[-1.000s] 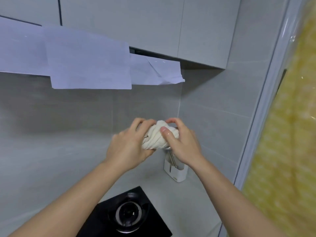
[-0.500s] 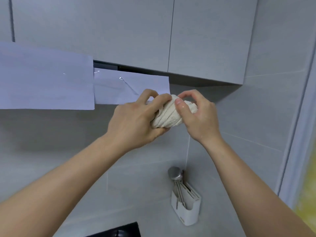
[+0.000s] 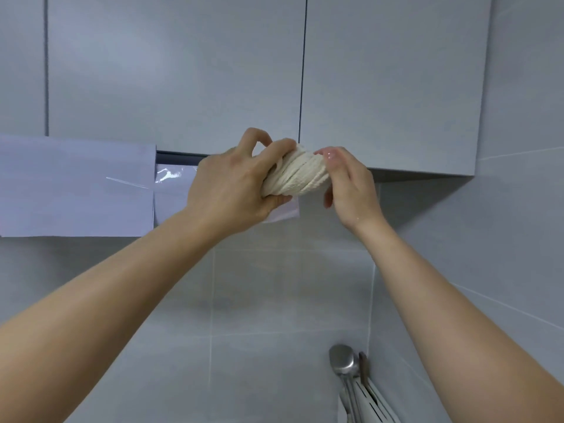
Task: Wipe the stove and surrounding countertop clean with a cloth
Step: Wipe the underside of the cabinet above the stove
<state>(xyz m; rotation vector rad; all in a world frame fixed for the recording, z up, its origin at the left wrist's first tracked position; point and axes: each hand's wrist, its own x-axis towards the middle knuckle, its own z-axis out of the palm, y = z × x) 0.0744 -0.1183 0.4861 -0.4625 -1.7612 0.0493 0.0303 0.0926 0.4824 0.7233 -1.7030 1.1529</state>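
While we hold it aloft, wrung cloth: long axis spanning both grips, left hand clamped on one end, right hand pinching the other; stove unseen, presumably below.

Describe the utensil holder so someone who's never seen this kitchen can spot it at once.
Start at the grey tiled wall and follow the corner seam down to the bottom edge of the view, between the forearms. There sits the white utensil holder, cut off by the frame. It is the only white slotted box there, with a round steel ladle sticking up out of it.
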